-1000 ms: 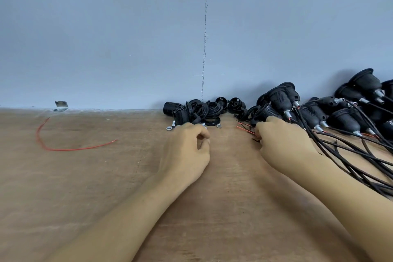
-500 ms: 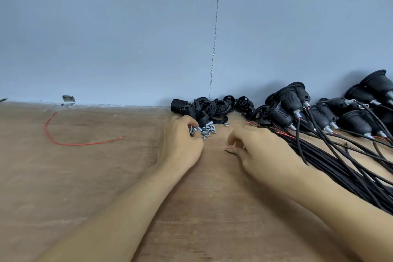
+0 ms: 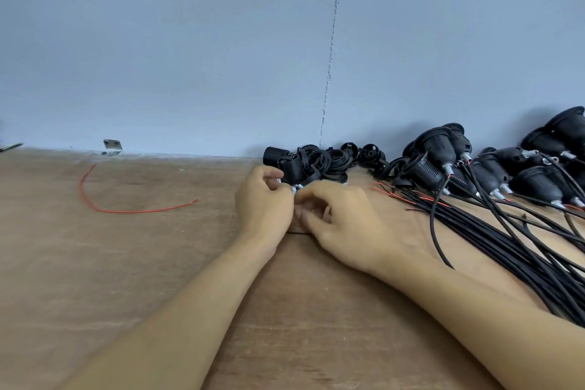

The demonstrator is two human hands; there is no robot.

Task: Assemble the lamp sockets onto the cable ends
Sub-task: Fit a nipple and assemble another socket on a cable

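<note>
Beside the loose socket parts (image 3: 311, 161) heaped against the wall, the left grip (image 3: 264, 201) pinches a small silvery fitting (image 3: 294, 190), the right grip (image 3: 346, 225) curls narrow, contents hidden, and the cables (image 3: 506, 241) lie close, seemingly for reach.

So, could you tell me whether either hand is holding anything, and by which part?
The left hand seems to pinch a small silvery part; fingers of the right hand meet it. Where on it is hidden.

A pale blue-grey wall (image 3: 158, 41) fills the far half of the view, with a thin rough vertical seam (image 3: 330, 57) right of centre. Below it a brown wooden desk (image 3: 95, 263) runs near to far. A small metal bracket (image 3: 112, 146) sits where they meet, far left. The light is soft and even.
</note>
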